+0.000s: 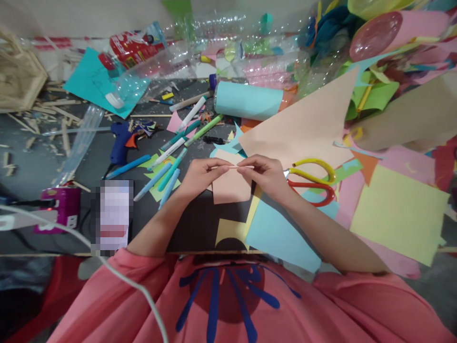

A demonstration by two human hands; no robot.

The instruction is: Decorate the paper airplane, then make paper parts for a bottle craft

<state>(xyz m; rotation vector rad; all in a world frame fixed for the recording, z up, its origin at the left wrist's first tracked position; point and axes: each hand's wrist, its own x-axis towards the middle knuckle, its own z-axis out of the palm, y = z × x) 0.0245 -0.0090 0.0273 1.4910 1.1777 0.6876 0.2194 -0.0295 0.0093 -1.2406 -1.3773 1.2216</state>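
Both hands meet over a small piece of peach paper [231, 189] at the middle of the table. Its top edge looks folded or rolled into a narrow pale ridge. My left hand [204, 175] pinches the left part of that ridge between thumb and fingers. On the right part, my right hand [266, 172] grips in the same way, thumb tips almost meeting. More peach paper shows behind the fingers. Scissors [312, 183] with yellow and red handles lie just right of my right hand. Several markers [172, 169] lie to the left of my left hand.
A blue glue gun [119, 143] and a phone [113, 214] lie on the left. Plastic bottles [150, 71] and a blue-wrapped cylinder [250, 100] line the back. Large peach [307, 114], light blue [282, 233] and yellow [400, 209] sheets cover the right. A white cable [121, 278] crosses the lower left.
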